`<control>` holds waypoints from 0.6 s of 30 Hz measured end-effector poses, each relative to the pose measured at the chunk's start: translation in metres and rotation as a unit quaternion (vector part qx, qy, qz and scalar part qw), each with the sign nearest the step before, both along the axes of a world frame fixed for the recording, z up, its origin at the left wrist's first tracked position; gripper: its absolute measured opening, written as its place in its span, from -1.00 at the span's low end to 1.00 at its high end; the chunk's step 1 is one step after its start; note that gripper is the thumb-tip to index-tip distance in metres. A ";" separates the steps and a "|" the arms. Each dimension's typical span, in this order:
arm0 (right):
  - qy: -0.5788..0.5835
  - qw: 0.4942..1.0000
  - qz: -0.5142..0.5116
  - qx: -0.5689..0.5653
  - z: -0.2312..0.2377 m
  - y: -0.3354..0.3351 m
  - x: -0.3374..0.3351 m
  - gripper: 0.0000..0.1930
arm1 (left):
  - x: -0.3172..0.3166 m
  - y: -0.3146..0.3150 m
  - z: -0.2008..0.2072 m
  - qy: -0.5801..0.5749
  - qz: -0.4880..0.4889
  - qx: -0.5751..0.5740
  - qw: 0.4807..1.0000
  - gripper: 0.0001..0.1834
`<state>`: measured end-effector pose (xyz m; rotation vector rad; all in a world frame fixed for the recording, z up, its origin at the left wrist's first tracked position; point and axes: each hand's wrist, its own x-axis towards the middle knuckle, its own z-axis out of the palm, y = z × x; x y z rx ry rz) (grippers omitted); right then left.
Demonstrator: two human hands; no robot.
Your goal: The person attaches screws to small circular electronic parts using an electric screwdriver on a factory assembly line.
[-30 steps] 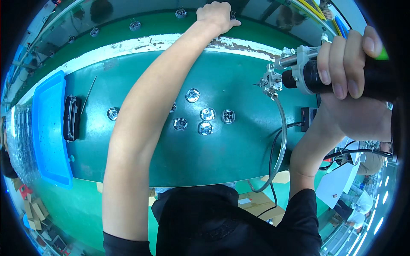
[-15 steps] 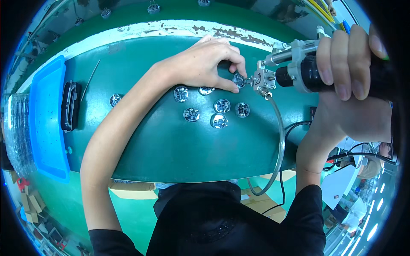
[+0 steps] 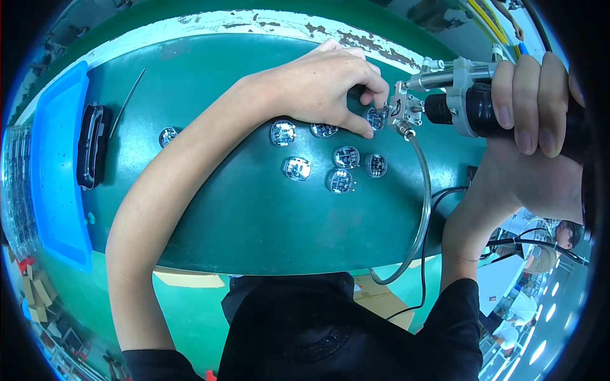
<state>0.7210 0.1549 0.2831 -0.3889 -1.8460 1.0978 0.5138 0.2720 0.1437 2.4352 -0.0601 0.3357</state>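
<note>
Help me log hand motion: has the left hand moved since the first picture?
Yes, down the picture: the left hand was beyond the white strip, now is over the green tabletop.

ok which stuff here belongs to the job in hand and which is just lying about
In the job, it seems:
left hand, pinching a round module
right hand, gripping the black tool
clear hose on the tool
loose round modules, like the held one

Just lying about, apparently:
blue tray
black case
thin rod
cardboard boxes
</note>
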 end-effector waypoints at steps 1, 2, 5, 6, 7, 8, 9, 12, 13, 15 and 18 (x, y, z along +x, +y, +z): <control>0.004 1.000 0.000 -0.004 -0.001 0.000 0.003 -0.62 | 0.000 0.000 -0.001 -0.008 0.000 -0.001 1.000 -0.61; 0.007 1.000 0.000 -0.009 -0.001 0.001 0.007 -0.62 | 0.000 0.000 -0.001 -0.016 0.000 -0.003 1.000 -0.61; 0.019 1.000 -0.002 -0.023 -0.005 0.000 0.015 -0.62 | 0.001 -0.001 0.002 0.003 0.001 -0.008 1.000 -0.61; 0.022 0.999 -0.004 -0.027 -0.005 -0.001 0.016 -0.62 | 0.001 -0.001 0.001 0.004 0.001 -0.009 1.000 -0.61; 0.026 0.999 -0.006 -0.031 -0.006 -0.002 0.017 -0.62 | 0.001 -0.001 0.001 -0.002 0.000 -0.011 1.000 -0.61; 0.029 0.999 -0.008 -0.035 -0.006 -0.004 0.017 -0.62 | 0.002 -0.001 0.001 -0.007 -0.001 -0.013 1.000 -0.61; 0.029 0.999 -0.010 -0.036 -0.008 -0.005 0.009 -0.62 | 0.003 -0.001 -0.001 -0.007 -0.003 -0.014 1.000 -0.61; 0.059 0.991 -0.113 -0.041 -0.012 -0.018 -0.020 -0.71 | 0.000 0.001 -0.006 -0.023 0.009 -0.002 1.000 -0.63; 0.069 0.984 -0.165 -0.017 -0.009 -0.029 -0.022 -0.77 | 0.002 0.001 -0.005 -0.033 0.000 -0.011 0.999 -0.63; 0.062 0.990 -0.124 0.011 0.007 -0.046 0.028 -0.85 | 0.004 0.001 -0.004 -0.045 -0.010 -0.020 0.999 -0.63; -0.171 0.983 0.068 0.002 0.055 -0.035 0.036 -0.77 | 0.004 0.001 -0.002 -0.020 -0.011 -0.013 1.000 -0.62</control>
